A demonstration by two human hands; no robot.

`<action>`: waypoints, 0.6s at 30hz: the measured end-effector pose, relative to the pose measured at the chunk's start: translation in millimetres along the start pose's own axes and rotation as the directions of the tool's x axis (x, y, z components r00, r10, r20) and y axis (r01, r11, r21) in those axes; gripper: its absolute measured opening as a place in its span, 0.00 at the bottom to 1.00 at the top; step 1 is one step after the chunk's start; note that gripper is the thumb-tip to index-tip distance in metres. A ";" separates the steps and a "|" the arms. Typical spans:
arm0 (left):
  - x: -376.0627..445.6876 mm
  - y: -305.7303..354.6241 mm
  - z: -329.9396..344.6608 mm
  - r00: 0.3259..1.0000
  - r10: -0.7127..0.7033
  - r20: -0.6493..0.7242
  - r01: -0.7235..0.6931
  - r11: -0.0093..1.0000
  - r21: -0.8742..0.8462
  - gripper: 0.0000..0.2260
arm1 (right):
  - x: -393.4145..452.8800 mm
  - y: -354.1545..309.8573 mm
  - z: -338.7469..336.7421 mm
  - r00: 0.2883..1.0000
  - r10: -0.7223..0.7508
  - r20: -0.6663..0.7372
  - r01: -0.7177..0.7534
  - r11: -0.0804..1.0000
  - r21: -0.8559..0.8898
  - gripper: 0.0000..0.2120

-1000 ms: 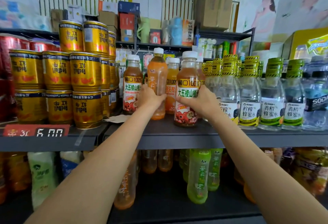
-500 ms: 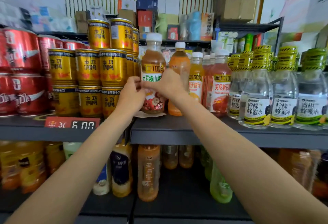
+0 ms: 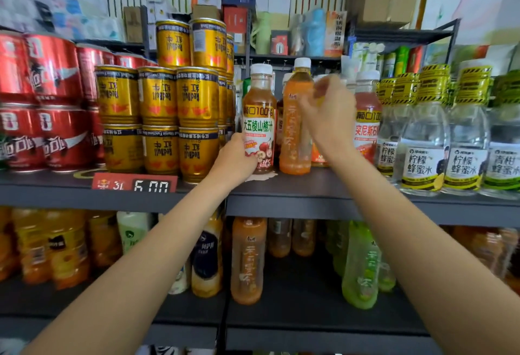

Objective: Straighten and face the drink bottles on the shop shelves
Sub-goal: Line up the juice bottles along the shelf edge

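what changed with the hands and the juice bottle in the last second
The brown juice bottle with the white cap and green-lettered label was carried left from the middle of the bottle row and now stands beside the stacked gold cans. The right hand has let go of it and is lifting toward the bottles further right, blurred. The left hand, which earlier touched the orange bottle, now grips the juice bottle's base. The cans and the clear yellow-capped bottles kept their places.

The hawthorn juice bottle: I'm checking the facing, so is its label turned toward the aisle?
Yes, the hawthorn juice bottle stands upright with its label facing forward, while the left hand holds its base.
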State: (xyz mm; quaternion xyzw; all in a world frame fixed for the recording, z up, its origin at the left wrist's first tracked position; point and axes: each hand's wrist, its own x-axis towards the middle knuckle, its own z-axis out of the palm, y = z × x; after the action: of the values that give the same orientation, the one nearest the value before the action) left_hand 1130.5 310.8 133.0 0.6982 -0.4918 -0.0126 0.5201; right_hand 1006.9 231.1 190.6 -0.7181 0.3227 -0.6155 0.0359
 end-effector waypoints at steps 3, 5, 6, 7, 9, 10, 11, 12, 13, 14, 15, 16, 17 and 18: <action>-6.0 -5.4 1.7 0.994 0.029 -0.102 -0.031 0.999 -0.014 0.19 | 12.3 17.5 1.1 0.945 0.213 0.249 -0.185 0.974 -0.132 0.25; -8.4 -5.8 2.1 0.994 0.025 -0.110 -0.030 0.999 -0.041 0.18 | 5.5 26.7 14.1 0.835 0.277 0.475 -0.232 0.961 -0.152 0.21; -9.1 -4.9 1.1 0.995 0.021 -0.102 -0.026 0.998 -0.053 0.18 | 2.0 31.8 20.6 0.802 0.289 0.524 -0.259 0.957 -0.131 0.19; -9.2 -3.7 -0.4 0.995 0.022 -0.096 -0.028 0.998 -0.060 0.18 | -0.5 36.1 25.5 0.782 0.301 0.546 -0.284 0.951 -0.118 0.18; -11.3 -0.6 -3.3 0.993 0.045 -0.111 -0.052 0.996 -0.066 0.17 | -2.7 41.2 27.0 0.761 0.332 0.557 -0.342 0.935 -0.091 0.17; -15.0 1.0 -4.0 0.988 0.066 -0.138 -0.076 0.995 -0.067 0.16 | -3.2 42.4 23.4 0.759 0.346 0.551 -0.364 0.928 -0.082 0.17; -19.6 2.3 -4.2 0.978 0.101 -0.181 -0.114 0.991 -0.064 0.15 | -4.4 42.6 18.1 0.766 0.347 0.541 -0.370 0.926 -0.069 0.17; -24.9 3.6 -3.8 0.961 0.150 -0.230 -0.168 0.984 -0.058 0.14 | -7.2 41.0 10.9 0.775 0.331 0.539 -0.368 0.929 -0.041 0.16; -31.5 5.2 -3.1 0.940 0.208 -0.272 -0.231 0.971 -0.055 0.14 | -12.6 37.8 1.5 0.776 0.303 0.552 -0.369 0.929 0.009 0.16; -39.2 7.7 -2.3 0.916 0.266 -0.300 -0.297 0.953 -0.062 0.13 | -20.4 31.9 -10.7 0.771 0.261 0.580 -0.380 0.921 0.091 0.15; -47.9 10.7 -1.3 0.893 0.322 -0.313 -0.363 0.928 -0.081 0.14 | -29.0 24.6 -25.3 0.761 0.204 0.616 -0.395 0.898 0.191 0.14; -58.1 13.7 0.3 0.872 0.377 -0.313 -0.428 0.897 -0.112 0.14 | -38.1 17.7 -41.9 0.744 0.134 0.655 -0.407 0.868 0.285 0.12; -69.9 16.3 2.2 0.848 0.435 -0.303 -0.494 0.856 -0.153 0.15 | -47.2 11.9 -59.3 0.714 0.050 0.698 -0.409 0.839 0.358 0.11; -83.5 17.5 4.6 0.817 0.500 -0.289 -0.560 0.807 -0.188 0.15 | -56.9 7.6 -77.4 0.669 -0.036 0.743 -0.402 0.822 0.402 0.11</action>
State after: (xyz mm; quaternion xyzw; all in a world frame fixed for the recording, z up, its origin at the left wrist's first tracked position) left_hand 1073.2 366.4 102.6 0.4527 -0.5996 0.1477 0.6432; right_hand 931.6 280.7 156.8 -0.8227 0.1704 -0.3393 0.4230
